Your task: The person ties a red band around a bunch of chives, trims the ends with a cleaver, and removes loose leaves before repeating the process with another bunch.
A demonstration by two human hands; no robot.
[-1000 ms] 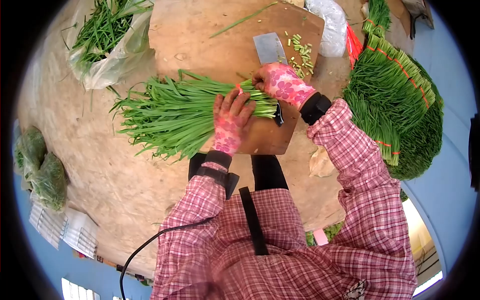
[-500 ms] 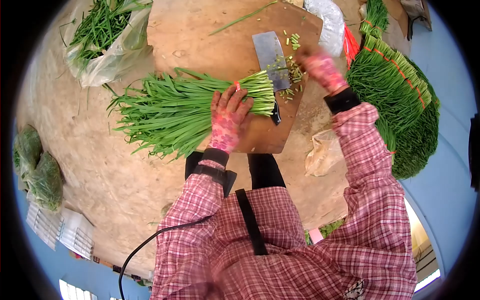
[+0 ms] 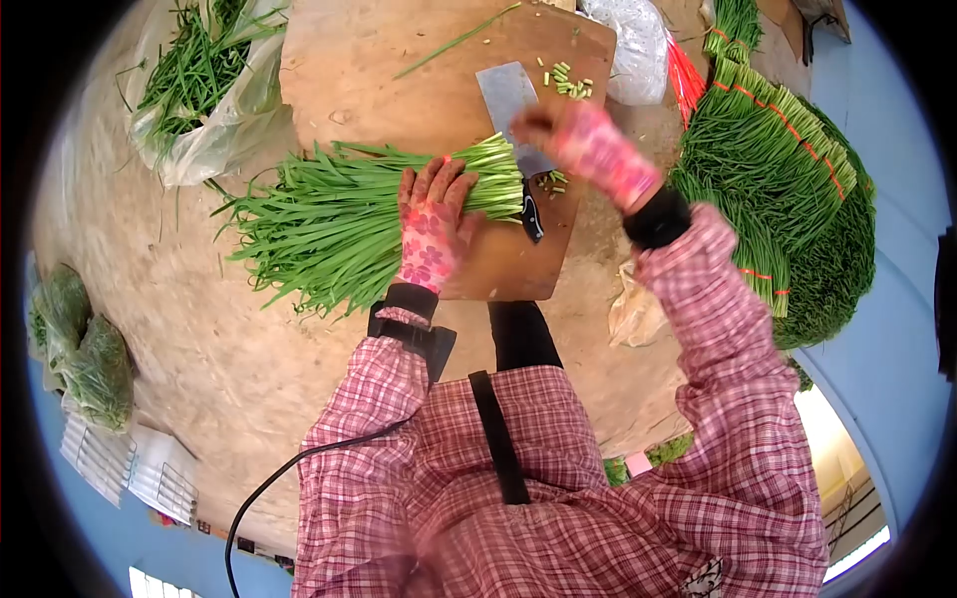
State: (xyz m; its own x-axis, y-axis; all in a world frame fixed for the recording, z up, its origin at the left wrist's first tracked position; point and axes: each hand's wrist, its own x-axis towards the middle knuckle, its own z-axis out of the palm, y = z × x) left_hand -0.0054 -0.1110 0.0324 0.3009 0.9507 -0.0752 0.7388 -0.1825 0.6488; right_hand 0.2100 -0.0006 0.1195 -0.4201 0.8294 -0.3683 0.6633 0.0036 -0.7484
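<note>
A bundle of garlic chives [image 3: 329, 214], bound with an orange-red band near its pale cut ends, lies across the wooden board. My left hand [image 3: 434, 214], in a pink flowered glove with bare fingers, is laid over the bundle beside the band and holds it. Just past the cut ends lies a cleaver [image 3: 505, 92] with a black handle [image 3: 532, 219]. Over its blade hovers my right hand [image 3: 588, 145], gloved alike; its fingers are blurred by motion. Small chopped stem ends [image 3: 564, 80] are scattered by the blade.
The wooden board [image 3: 379, 70] carries one loose stalk. Left of it, a clear plastic bag [image 3: 214, 135] holds loose greens. At right are a heap of banded bundles [image 3: 773, 179], red ties [image 3: 685, 80] and a crumpled bag [image 3: 638, 311]. Filled bags [image 3: 95, 359] sit far left.
My right hand has moved left, from beyond the scattered stem ends to above the cleaver blade. Fewer cut ends show beside the blade. My left hand stays on the bundle.
</note>
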